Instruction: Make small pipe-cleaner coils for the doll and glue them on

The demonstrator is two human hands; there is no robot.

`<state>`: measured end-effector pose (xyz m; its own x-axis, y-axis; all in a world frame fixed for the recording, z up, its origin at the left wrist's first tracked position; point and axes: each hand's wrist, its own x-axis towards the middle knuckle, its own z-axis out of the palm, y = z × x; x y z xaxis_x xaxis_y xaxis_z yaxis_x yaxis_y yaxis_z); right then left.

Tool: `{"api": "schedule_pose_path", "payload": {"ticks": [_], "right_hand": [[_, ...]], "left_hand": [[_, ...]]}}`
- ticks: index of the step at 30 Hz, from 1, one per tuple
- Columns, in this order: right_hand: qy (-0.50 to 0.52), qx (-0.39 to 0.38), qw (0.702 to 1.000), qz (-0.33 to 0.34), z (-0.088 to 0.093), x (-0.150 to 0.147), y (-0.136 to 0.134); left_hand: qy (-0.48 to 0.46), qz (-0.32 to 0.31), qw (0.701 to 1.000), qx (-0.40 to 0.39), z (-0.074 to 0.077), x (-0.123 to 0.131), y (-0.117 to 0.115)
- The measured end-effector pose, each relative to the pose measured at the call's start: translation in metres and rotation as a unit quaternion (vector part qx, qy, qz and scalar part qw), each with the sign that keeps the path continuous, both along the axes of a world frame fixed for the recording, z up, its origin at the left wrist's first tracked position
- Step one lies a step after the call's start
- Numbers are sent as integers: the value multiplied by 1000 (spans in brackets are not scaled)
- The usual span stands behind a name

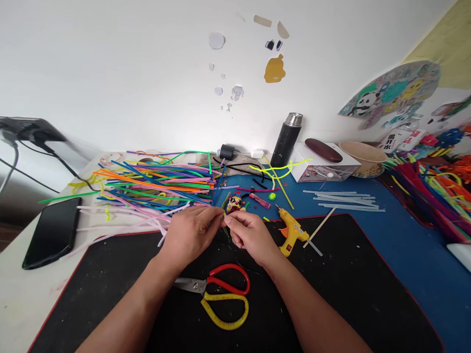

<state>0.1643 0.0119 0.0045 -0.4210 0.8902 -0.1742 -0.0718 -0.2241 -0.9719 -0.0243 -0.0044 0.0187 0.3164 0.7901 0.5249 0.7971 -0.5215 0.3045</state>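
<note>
My left hand [189, 233] and my right hand [249, 235] meet over the far edge of a black mat [349, 284], fingertips pinched together on a small green pipe cleaner piece [224, 223]. Just beyond the fingers lies a small colourful pipe cleaner figure [235, 202]. Scissors with one red and one yellow handle [221, 291] lie on the mat between my forearms. A yellow glue gun [290, 235] rests right of my right hand.
A heap of coloured pipe cleaners [154, 184] covers the table at left, another heap [434, 191] at right. Glue sticks [342, 200] lie on the blue surface. A black flask [286, 139], a box [324, 164], a bowl [362, 156] and a phone [51, 230] stand around.
</note>
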Motion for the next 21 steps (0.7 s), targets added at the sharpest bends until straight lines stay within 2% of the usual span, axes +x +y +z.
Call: {"api": "schedule_pose_path", "payload": {"ticks": [4, 10, 21], "right_hand": [[3, -1, 1000, 2, -1, 0, 1], [-5, -7, 1000, 12, -1, -1, -1], [5, -3, 1000, 13, 0, 0, -1]], "left_hand": [[-4, 8, 1000, -7, -2, 0, 0], [16, -25, 1000, -4, -4, -6, 4], [-39, -1, 998, -47, 1, 1, 0]]}}
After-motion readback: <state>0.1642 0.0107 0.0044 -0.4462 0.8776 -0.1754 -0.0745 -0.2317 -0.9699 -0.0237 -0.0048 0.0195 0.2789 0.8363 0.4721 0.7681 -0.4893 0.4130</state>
